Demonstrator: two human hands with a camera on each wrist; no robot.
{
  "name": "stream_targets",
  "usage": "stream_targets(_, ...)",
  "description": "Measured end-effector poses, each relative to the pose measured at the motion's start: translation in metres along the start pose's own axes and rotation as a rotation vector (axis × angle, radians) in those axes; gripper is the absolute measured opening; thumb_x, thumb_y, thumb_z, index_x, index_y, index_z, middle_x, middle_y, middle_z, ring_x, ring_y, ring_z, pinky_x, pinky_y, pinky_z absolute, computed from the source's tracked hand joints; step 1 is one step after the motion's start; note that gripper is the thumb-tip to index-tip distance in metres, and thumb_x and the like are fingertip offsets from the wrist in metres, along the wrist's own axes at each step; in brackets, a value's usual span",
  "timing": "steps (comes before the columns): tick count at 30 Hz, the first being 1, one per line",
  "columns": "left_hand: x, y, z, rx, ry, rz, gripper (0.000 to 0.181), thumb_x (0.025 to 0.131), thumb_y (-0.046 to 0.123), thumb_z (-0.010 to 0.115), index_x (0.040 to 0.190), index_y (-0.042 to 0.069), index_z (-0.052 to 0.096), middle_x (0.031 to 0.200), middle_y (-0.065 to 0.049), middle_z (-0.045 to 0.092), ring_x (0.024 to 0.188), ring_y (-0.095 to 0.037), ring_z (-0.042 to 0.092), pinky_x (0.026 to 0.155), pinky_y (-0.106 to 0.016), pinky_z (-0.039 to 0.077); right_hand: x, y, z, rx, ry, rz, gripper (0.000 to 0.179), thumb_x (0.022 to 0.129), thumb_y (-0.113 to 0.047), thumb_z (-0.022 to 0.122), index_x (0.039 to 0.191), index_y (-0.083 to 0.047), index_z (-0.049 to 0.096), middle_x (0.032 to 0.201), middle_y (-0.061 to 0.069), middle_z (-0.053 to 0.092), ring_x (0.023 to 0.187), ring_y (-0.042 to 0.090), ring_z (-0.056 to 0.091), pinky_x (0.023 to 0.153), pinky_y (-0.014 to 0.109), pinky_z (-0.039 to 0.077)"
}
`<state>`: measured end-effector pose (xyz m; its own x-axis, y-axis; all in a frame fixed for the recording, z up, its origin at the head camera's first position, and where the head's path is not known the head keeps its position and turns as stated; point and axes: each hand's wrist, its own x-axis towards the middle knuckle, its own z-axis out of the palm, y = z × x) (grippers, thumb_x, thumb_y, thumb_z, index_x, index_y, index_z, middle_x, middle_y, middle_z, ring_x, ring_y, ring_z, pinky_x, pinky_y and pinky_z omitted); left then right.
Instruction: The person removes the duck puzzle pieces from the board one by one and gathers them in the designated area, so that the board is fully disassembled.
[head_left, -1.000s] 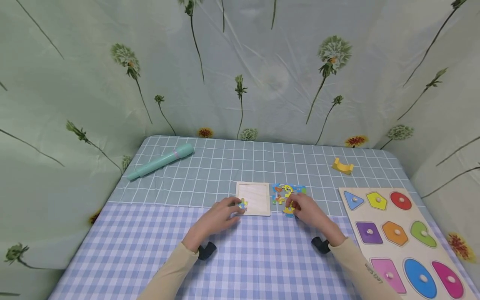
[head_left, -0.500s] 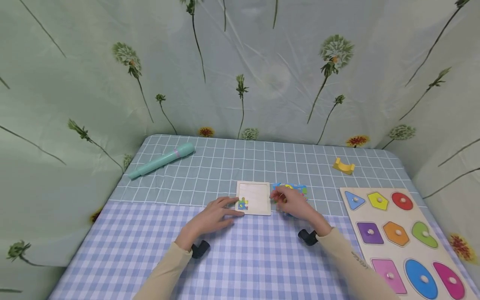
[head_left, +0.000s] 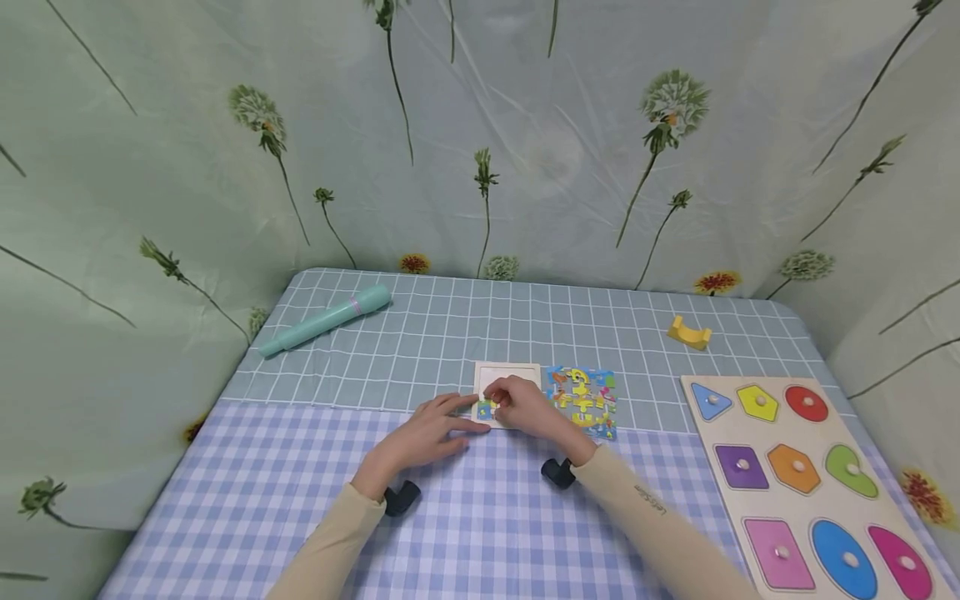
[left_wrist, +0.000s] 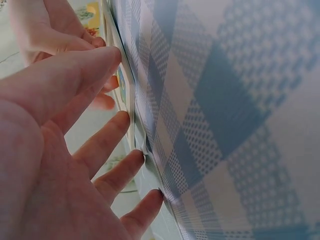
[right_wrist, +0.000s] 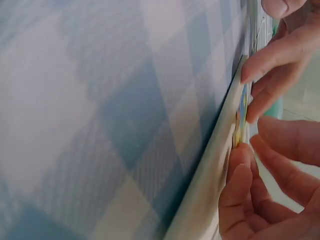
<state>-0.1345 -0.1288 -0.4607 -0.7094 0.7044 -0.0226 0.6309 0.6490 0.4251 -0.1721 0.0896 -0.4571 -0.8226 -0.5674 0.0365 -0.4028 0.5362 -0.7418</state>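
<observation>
A small wooden puzzle tray (head_left: 506, 372) lies near the middle of the table, with a blue-green jigsaw piece (head_left: 484, 412) in its near left corner. My left hand (head_left: 422, 435) rests at the tray's left edge, fingers spread and fairly straight. Over the tray, my right hand (head_left: 527, 408) pinches a yellowish jigsaw piece (right_wrist: 237, 132), best seen in the right wrist view, beside the corner piece. The right fingers hide much of it and part of the tray. Just right of the tray, several joined or close-lying colourful jigsaw pieces (head_left: 581, 402) sit on the cloth.
A wooden shape board (head_left: 813, 507) with knobbed coloured pieces lies at the right. A yellow arch block (head_left: 688, 333) stands at the back right. At the back left lies a long teal tube-like object (head_left: 326, 321). A floral curtain (head_left: 558, 167) hangs behind the table.
My right hand has moved left from the loose jigsaw pieces to over the tray, carrying a piece. My left hand has drawn back slightly from the corner piece to the tray's edge.
</observation>
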Motion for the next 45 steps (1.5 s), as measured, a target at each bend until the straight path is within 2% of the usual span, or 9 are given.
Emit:
stream_targets(7, 0.001, -0.002, 0.002, 0.007, -0.001, -0.009, 0.031, 0.096, 0.019, 0.059, 0.126, 0.019, 0.066, 0.147, -0.014, 0.038, 0.133, -0.038, 0.032, 0.099, -0.062, 0.031, 0.007, -0.001, 0.007, 0.022, 0.063, 0.066, 0.021, 0.079, 0.01, 0.059, 0.098, 0.001, 0.063, 0.076, 0.002, 0.051, 0.067, 0.011, 0.046, 0.063, 0.024, 0.04)
stream_targets(12, 0.001, -0.002, 0.003, 0.011, 0.002, -0.008, 0.031, 0.096, 0.019, 0.058, 0.126, 0.019, 0.065, 0.147, -0.014, 0.038, 0.134, -0.037, 0.032, 0.1, -0.061, 0.03, 0.006, 0.001, 0.004, 0.074, 0.102, 0.06, 0.017, 0.081, 0.009, 0.055, 0.092, -0.003, 0.061, 0.076, 0.002, 0.053, 0.064, 0.01, 0.047, 0.061, 0.025, 0.042)
stream_targets(18, 0.0, -0.002, 0.002, 0.008, -0.007, -0.019, 0.031, 0.096, 0.02, 0.058, 0.127, 0.019, 0.065, 0.148, -0.013, 0.037, 0.135, -0.037, 0.031, 0.101, -0.061, 0.029, -0.009, 0.011, -0.019, 0.165, 0.122, 0.105, 0.012, 0.086, 0.007, 0.057, 0.095, -0.001, 0.061, 0.078, 0.004, 0.056, 0.065, 0.012, 0.048, 0.06, 0.024, 0.041)
stream_targets(23, -0.001, -0.001, 0.002, 0.003, -0.007, -0.022, 0.032, 0.096, 0.02, 0.058, 0.127, 0.019, 0.065, 0.148, -0.014, 0.037, 0.135, -0.038, 0.031, 0.101, -0.061, 0.029, -0.029, 0.026, -0.043, 0.178, 0.128, 0.146, 0.01, 0.087, 0.005, 0.058, 0.096, 0.002, 0.06, 0.079, 0.007, 0.054, 0.068, 0.017, 0.048, 0.062, 0.027, 0.041)
stream_targets(28, -0.003, -0.001, 0.001, 0.002, -0.004, -0.017, 0.032, 0.096, 0.02, 0.058, 0.127, 0.018, 0.065, 0.148, -0.014, 0.037, 0.135, -0.038, 0.03, 0.101, -0.061, 0.029, -0.044, 0.045, -0.056, 0.193, 0.084, 0.103, 0.008, 0.083, 0.004, 0.059, 0.089, -0.002, 0.059, 0.076, 0.005, 0.052, 0.066, 0.017, 0.046, 0.057, 0.027, 0.039)
stream_targets(35, -0.002, 0.0, 0.001, -0.006, 0.003, -0.011, 0.031, 0.096, 0.02, 0.058, 0.127, 0.018, 0.065, 0.148, -0.015, 0.037, 0.135, -0.038, 0.031, 0.101, -0.061, 0.029, -0.049, 0.044, -0.056, 0.074, 0.012, 0.113, 0.011, 0.079, 0.01, 0.059, 0.085, 0.001, 0.061, 0.073, 0.003, 0.056, 0.065, 0.012, 0.048, 0.056, 0.024, 0.039)
stream_targets(38, -0.002, 0.0, 0.001, -0.007, 0.003, -0.01, 0.031, 0.096, 0.019, 0.059, 0.127, 0.018, 0.065, 0.148, -0.015, 0.037, 0.135, -0.038, 0.031, 0.102, -0.061, 0.028, -0.048, 0.044, -0.054, -0.001, 0.021, 0.091, 0.023, 0.08, 0.013, 0.058, 0.102, 0.008, 0.063, 0.076, 0.002, 0.059, 0.066, 0.009, 0.049, 0.057, 0.022, 0.04)
stream_targets(41, -0.001, 0.0, 0.002, -0.007, 0.001, -0.011, 0.031, 0.096, 0.019, 0.058, 0.127, 0.018, 0.065, 0.148, -0.014, 0.037, 0.135, -0.037, 0.03, 0.102, -0.061, 0.028, -0.05, 0.044, -0.054, -0.021, 0.024, 0.069, 0.037, 0.082, 0.013, 0.055, 0.119, 0.015, 0.056, 0.083, 0.005, 0.062, 0.069, 0.01, 0.05, 0.06, 0.022, 0.042)
stream_targets(45, 0.0, -0.001, 0.003, -0.011, 0.001, -0.015, 0.031, 0.096, 0.019, 0.058, 0.127, 0.018, 0.065, 0.148, -0.014, 0.037, 0.135, -0.037, 0.03, 0.102, -0.061, 0.028, -0.058, 0.044, -0.06, -0.018, 0.043, 0.111, 0.024, 0.083, 0.01, 0.059, 0.106, 0.007, 0.063, 0.083, 0.007, 0.061, 0.071, 0.014, 0.049, 0.063, 0.025, 0.043)
